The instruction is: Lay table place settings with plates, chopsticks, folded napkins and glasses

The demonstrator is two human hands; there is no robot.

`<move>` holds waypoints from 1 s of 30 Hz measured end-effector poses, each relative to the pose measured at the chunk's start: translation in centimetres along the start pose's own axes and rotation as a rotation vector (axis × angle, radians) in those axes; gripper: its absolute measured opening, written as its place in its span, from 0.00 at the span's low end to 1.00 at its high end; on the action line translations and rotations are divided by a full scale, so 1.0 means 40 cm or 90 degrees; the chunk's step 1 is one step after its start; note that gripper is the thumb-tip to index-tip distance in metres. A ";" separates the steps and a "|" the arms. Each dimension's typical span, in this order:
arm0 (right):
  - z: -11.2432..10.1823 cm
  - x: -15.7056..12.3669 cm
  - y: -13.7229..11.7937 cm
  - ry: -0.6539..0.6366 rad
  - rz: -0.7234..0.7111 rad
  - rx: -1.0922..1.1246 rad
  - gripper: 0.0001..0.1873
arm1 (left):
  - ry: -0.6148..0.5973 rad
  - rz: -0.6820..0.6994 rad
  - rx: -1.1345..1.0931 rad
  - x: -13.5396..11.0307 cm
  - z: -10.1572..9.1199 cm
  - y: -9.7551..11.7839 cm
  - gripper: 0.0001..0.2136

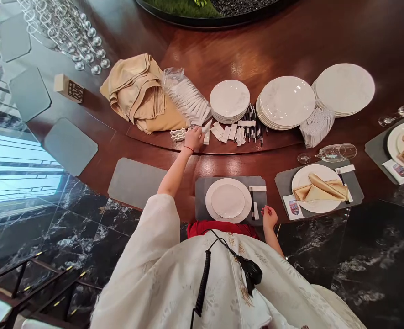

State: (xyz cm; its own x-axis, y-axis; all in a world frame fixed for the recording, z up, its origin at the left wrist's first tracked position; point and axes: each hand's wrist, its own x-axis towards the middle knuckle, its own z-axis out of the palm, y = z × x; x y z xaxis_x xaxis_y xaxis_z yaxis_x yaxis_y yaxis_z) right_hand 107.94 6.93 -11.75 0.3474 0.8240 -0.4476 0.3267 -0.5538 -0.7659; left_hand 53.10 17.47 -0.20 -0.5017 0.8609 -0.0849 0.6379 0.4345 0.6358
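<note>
**Left hand (194, 138) closes over white slips (218, 131) on the table (256, 55)**

The left hand reaches out from a white sleeve (154, 233), a red band (188, 148) around its wrist. Its fingers are drawn narrow at the near end of the loose row of white slips, and the hand hides whether they grip one. Just left of it sits a small white folded piece (178, 135).

Beyond the left hand, a clear bag (184, 93) of white paper sleeves lies against a heap of gold napkins (142, 96). To the hand's right, a bundle of black chopsticks (254, 123) lies behind the slips, flanked by stacks of white plates (285, 101).

The right hand (269, 217) rests near the table's edge, loosely curled and apparently empty. Just left of it lies a grey mat (231, 185) bearing a white plate (228, 201), with a pair of chopsticks (252, 203) at the plate's right side, nearest the hand.

Further right of that hand, a second grey mat (354, 192) carries a plate with a folded gold napkin (320, 189) and a printed card (293, 207). A wine glass (327, 153) lies on its side beyond them. Left of the left arm, a bare grey mat (135, 183) lies on the table.
</note>
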 end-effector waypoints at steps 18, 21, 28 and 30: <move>0.046 0.052 -0.095 -0.165 -0.053 -0.007 0.17 | -0.272 -0.106 -0.036 -1.099 0.284 -0.143 0.08; 0.018 0.077 -0.087 -0.164 -0.048 -0.008 0.18 | -0.216 -0.160 -0.029 -1.088 0.302 -0.161 0.23; -0.008 0.095 -0.086 -0.167 -0.055 -0.014 0.21 | -0.270 -0.088 -0.076 -1.034 0.251 -0.197 0.20; -0.011 0.093 -0.085 -0.171 -0.054 -0.020 0.21 | -0.308 -0.051 -0.046 -1.024 0.202 -0.212 0.19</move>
State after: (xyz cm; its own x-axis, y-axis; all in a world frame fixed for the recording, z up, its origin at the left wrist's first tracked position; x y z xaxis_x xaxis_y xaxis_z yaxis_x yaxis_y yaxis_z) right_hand 108.49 11.82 -10.59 0.0739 0.8675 -0.4919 0.3727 -0.4815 -0.7933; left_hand 72.94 -19.35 -8.31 -0.2069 0.8575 -0.4711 0.5575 0.4990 0.6635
